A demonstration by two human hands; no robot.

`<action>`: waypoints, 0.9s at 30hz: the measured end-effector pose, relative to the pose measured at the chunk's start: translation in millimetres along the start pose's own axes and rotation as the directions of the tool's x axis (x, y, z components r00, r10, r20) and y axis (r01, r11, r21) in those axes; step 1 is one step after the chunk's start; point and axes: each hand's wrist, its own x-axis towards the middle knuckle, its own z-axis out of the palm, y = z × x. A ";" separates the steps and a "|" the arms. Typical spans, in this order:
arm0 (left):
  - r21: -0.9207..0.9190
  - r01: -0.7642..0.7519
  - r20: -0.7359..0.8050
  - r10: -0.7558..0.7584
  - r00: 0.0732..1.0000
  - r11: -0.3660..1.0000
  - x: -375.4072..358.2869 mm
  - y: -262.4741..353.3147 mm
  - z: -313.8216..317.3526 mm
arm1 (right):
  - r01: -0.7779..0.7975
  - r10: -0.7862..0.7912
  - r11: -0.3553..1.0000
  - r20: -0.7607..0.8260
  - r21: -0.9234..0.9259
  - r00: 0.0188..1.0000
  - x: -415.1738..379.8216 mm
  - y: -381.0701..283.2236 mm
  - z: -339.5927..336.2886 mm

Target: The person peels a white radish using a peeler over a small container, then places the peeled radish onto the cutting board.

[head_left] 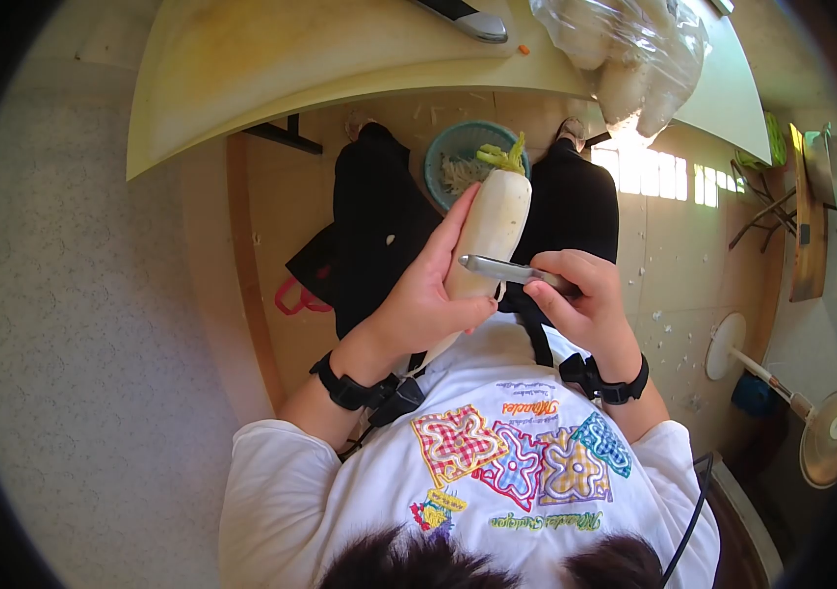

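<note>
A long white radish with a short green leaf stump points away from me, over my lap. My left hand is wrapped round its lower part from the left. In my right hand is a metal peeler, which lies across the radish just above my left thumb. Below the radish's leafy end, on the floor between my feet, stands a blue-green basket with pale peelings in it.
Ahead is a pale yellow table with a dark-handled knife, an orange scrap and a plastic bag of radishes. A fan and a folding stand are at the right. White scraps dot the floor.
</note>
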 end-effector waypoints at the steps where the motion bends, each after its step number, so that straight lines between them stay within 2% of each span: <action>1: 0.001 0.002 0.002 -0.002 1.000 1.000 0.1 0.5 0.4 | 0.001 -0.001 1.000 0.010 -0.016 1.000 0.1 -0.1 -0.7; 13: 0.010 0.011 -0.001 -0.011 1.000 1.000 1.4 4.4 1.7 | 0.051 -0.053 0.998 -0.043 -0.049 0.998 1.6 1.4 0.3; 17: -0.012 0.021 -0.004 -0.021 1.000 1.000 1.5 3.6 1.3 | 0.040 -0.042 0.996 -0.014 -0.086 0.999 1.5 2.1 -2.0; 19: -0.019 0.035 0.017 -0.035 0.999 0.999 1.3 1.3 -0.9 | 0.038 -0.044 0.995 -0.077 -0.089 0.996 2.5 3.4 -2.0; 27: -0.058 0.072 0.025 -0.071 0.997 0.996 0.4 1.3 0.4 | -0.002 -0.005 0.992 -0.058 -0.128 0.998 5.3 0.2 -8.5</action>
